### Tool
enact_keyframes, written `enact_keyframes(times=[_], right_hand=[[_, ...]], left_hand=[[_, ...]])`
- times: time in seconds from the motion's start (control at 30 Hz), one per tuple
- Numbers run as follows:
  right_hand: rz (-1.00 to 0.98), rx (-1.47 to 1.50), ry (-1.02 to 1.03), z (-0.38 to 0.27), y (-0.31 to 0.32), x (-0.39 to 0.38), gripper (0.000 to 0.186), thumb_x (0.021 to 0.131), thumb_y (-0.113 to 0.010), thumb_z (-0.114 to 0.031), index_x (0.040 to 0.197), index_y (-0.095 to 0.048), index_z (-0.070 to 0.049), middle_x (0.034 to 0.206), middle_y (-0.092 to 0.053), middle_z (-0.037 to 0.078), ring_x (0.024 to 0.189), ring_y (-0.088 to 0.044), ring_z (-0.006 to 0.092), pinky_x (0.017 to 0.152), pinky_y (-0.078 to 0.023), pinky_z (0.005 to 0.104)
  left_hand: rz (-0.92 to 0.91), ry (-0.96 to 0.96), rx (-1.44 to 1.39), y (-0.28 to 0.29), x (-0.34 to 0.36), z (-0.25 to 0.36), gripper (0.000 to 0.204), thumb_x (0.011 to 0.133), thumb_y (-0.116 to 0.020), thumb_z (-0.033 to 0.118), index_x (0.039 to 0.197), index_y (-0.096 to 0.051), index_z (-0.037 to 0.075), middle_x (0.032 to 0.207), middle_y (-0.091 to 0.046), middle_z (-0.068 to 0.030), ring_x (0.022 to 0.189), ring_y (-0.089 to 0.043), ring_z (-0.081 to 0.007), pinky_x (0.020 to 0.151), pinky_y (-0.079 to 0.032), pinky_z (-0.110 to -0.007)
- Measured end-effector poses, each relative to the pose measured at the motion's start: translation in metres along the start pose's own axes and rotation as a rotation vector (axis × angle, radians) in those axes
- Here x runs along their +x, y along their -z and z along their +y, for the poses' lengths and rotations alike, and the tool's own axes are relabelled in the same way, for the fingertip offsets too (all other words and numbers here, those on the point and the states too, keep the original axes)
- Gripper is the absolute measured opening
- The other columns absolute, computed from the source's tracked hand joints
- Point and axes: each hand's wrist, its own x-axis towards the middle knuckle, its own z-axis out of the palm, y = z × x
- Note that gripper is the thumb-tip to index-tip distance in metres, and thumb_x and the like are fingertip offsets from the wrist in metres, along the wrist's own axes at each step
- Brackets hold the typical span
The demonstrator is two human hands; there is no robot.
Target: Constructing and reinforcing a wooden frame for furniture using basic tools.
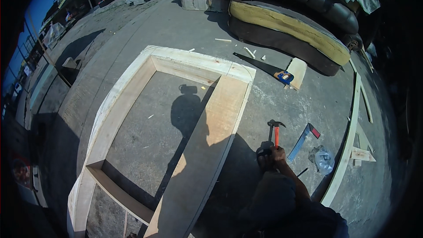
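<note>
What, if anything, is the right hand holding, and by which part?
The right hand holds a hammer by its orange handle, away from the metal head.

The grey concrete floor [304, 103] is carrying a large wooden frame [222, 110]. Beyond the frame's far right corner, a handsaw [264, 68] is lying near wood scraps [250, 52]. Right of the frame, a blue-and-red square [300, 142] and a clear plastic bag [324, 161] are resting; farther right of it, a long wooden strip [349, 147] is lying.
</note>
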Motion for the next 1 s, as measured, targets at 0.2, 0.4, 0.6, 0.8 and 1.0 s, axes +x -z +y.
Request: enact_keyframes(times=[0.2,0.4,0.6,0.8,1.0], right_hand=[[0.057,-0.438,0.003,0.009,0.009,0.039,0.033,0.088,-0.067,-0.031,0.099,-0.066,0.000,0.077,-0.069,0.016,0.064,-0.069,0.0226,0.056,-0.054,0.0384],[0.079,-0.847,-0.015,0.017,-0.003,0.070,0.044,0.088,-0.053,-0.035,0.111,-0.068,-0.001,0.107,-0.071,0.025,0.105,-0.068,0.0401,0.086,-0.053,0.0507],[-0.065,-0.962,-0.034,0.011,-0.020,0.064,0.046,0.083,-0.059,-0.036,0.113,-0.068,-0.002,0.108,-0.070,0.026,0.110,-0.066,0.0439,0.090,-0.051,0.0531],[-0.212,-0.829,-0.118,-0.011,0.017,0.068,0.043,0.082,-0.064,-0.035,0.109,-0.069,-0.001,0.100,-0.071,0.026,0.102,-0.069,0.0419,0.083,-0.054,0.0516],[-0.414,-0.723,-0.083,-0.029,0.017,0.061,0.042,0.086,-0.063,-0.038,0.103,-0.069,0.001,0.093,-0.072,0.025,0.094,-0.071,0.0417,0.080,-0.054,0.0510]], left_hand=[[0.001,0.020,-0.059,0.016,0.002,0.056,0.075,0.094,-0.045,0.068,0.128,-0.062,0.003,0.111,-0.069,-0.0227,0.098,-0.066,-0.0387,0.088,-0.049,-0.055],[-0.008,0.124,-0.134,0.020,-0.081,0.091,0.066,0.094,-0.047,0.061,0.122,-0.062,0.003,0.108,-0.069,-0.0226,0.094,-0.066,-0.0392,0.083,-0.050,-0.055],[-0.084,0.375,-0.096,0.043,-0.149,0.086,0.056,0.095,-0.049,0.054,0.117,-0.063,0.003,0.105,-0.068,-0.0226,0.090,-0.066,-0.0398,0.079,-0.051,-0.055],[-0.145,0.425,-0.066,0.079,-0.138,0.103,0.047,0.096,-0.052,0.047,0.111,-0.063,0.003,0.101,-0.068,-0.0226,0.086,-0.066,-0.0403,0.074,-0.052,-0.055],[0.074,0.083,-0.020,0.143,-0.090,0.091,0.039,0.096,-0.054,0.040,0.105,-0.064,0.003,0.098,-0.067,-0.0226,0.082,-0.067,-0.0408,0.069,-0.053,-0.055]])
